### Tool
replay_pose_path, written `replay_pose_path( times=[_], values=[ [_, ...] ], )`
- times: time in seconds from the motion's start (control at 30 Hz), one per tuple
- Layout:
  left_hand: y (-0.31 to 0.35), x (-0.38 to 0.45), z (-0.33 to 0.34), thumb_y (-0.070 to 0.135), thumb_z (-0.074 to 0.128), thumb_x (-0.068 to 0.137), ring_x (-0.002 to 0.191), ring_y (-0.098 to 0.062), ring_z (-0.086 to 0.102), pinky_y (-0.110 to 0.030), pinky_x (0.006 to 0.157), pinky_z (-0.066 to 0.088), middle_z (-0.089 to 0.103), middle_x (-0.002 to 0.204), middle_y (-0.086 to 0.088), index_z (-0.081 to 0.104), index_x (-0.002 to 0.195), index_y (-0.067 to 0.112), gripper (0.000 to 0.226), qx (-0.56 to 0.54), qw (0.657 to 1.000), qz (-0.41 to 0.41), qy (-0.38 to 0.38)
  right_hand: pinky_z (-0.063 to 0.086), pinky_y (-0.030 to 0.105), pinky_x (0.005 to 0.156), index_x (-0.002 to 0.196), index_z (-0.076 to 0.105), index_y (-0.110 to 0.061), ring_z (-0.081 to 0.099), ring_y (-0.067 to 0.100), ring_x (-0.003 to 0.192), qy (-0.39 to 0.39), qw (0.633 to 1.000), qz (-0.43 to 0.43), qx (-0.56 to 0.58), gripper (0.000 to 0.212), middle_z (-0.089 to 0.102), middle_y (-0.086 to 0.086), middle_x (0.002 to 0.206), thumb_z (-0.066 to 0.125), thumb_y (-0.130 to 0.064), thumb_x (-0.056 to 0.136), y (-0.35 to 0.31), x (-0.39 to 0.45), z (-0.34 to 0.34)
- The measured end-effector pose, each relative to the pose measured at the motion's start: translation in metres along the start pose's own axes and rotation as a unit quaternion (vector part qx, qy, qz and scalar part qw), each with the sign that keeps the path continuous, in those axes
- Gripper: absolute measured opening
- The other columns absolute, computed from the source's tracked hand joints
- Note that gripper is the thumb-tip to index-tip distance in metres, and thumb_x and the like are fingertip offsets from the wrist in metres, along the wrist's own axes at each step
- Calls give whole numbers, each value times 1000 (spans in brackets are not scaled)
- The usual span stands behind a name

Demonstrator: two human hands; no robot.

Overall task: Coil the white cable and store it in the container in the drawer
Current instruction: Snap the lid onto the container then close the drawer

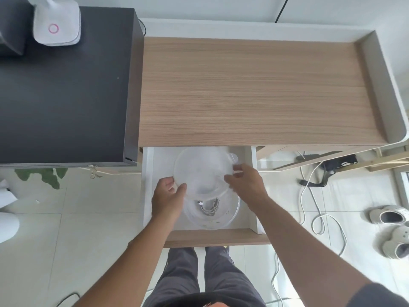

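Left hand and right hand grip a clear lid over the round container in the open drawer; the coiled white cable lies inside the container.

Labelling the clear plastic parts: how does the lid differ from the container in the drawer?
The lid is held up by the left hand and right hand; the container rests in the drawer. The lid is bare, while the container holds the coiled white cable. Both are round and transparent.
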State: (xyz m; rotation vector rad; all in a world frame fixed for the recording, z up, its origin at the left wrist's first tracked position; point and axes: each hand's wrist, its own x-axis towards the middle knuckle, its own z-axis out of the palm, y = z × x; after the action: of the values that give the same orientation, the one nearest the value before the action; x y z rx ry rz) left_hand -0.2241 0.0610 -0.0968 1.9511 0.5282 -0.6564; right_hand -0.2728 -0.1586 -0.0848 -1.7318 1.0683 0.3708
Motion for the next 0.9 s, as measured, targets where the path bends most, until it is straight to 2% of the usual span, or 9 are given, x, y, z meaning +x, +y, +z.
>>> replay_pose_path(
  times=[0.07, 0.13, 0.2, 0.27, 0.4, 0.5, 0.63, 0.73, 0.9],
  values=[
    [-5, -13, 2, 40, 73, 83, 112, -7, 56, -28, 82, 45, 55, 121, 16, 53, 114, 39, 36, 9, 1000, 8, -24, 58, 37, 79, 113, 66, -29, 73, 18, 85, -1, 1000, 12, -17, 37, 76, -6, 89, 76, -34, 78, 21, -18, -9],
    [-12, -23, 5, 46, 71, 84, 111, -9, 57, -26, 77, 45, 54, 123, 16, 53, 115, 39, 36, 15, 999, -2, -42, 54, 28, 71, 102, 68, -28, 71, 14, 81, 5, 999, 26, -44, 23, 75, -8, 84, 74, -35, 80, 42, -34, -11],
    [-18, -29, 8, 49, 69, 85, 103, -9, 61, -22, 68, 44, 60, 122, 12, 55, 111, 37, 32, 13, 999, -15, -39, 48, 22, 64, 94, 70, -23, 69, 18, 81, 8, 997, 31, -72, 17, 74, -7, 84, 73, -34, 82, 57, -44, -7],
    [-22, -31, 10, 48, 68, 85, 95, -4, 62, -24, 64, 46, 63, 118, 8, 56, 107, 37, 27, 9, 999, -27, -25, 43, 19, 60, 95, 70, -22, 66, 19, 84, 13, 995, 27, -92, 16, 71, -7, 86, 73, -32, 83, 64, -49, -2],
    [-26, -32, 16, 49, 68, 85, 89, -4, 61, -26, 61, 45, 65, 113, 5, 55, 108, 33, 31, 40, 999, -33, 3, 46, 29, 79, 112, 65, -21, 65, 20, 99, 32, 995, 31, -94, 30, 66, -5, 98, 71, -36, 86, 71, -52, 7],
    [-30, -31, 19, 43, 70, 86, 92, -11, 64, -26, 64, 45, 68, 115, 4, 56, 110, 29, 31, 49, 998, -37, 12, 52, 34, 88, 118, 61, -21, 67, 21, 104, 33, 996, 53, -60, 35, 65, -6, 104, 70, -36, 88, 73, -52, 12],
    [-31, -28, 23, 36, 72, 86, 90, -7, 63, -19, 61, 43, 69, 113, 6, 58, 108, 28, 27, 48, 998, -36, 27, 50, 31, 83, 118, 55, -23, 68, 22, 103, 34, 997, 47, -41, 33, 66, -5, 109, 67, -34, 89, 67, -47, 14],
    [-26, -21, 23, 31, 73, 86, 95, -12, 63, -16, 62, 41, 65, 113, 8, 57, 109, 28, 29, 39, 998, -31, 33, 58, 41, 85, 112, 52, -24, 72, 27, 92, 21, 998, 51, -16, 28, 71, -3, 107, 63, -31, 87, 56, -39, 14],
    [-11, -1, 21, 34, 72, 87, 80, 6, 55, -15, 58, 37, 65, 111, 6, 57, 109, 26, 28, 33, 998, -21, 56, 59, 48, 84, 107, 53, -20, 72, 32, 88, 21, 999, 20, -27, 23, 67, -2, 101, 63, -24, 87, 33, -23, 15]
  ],
)
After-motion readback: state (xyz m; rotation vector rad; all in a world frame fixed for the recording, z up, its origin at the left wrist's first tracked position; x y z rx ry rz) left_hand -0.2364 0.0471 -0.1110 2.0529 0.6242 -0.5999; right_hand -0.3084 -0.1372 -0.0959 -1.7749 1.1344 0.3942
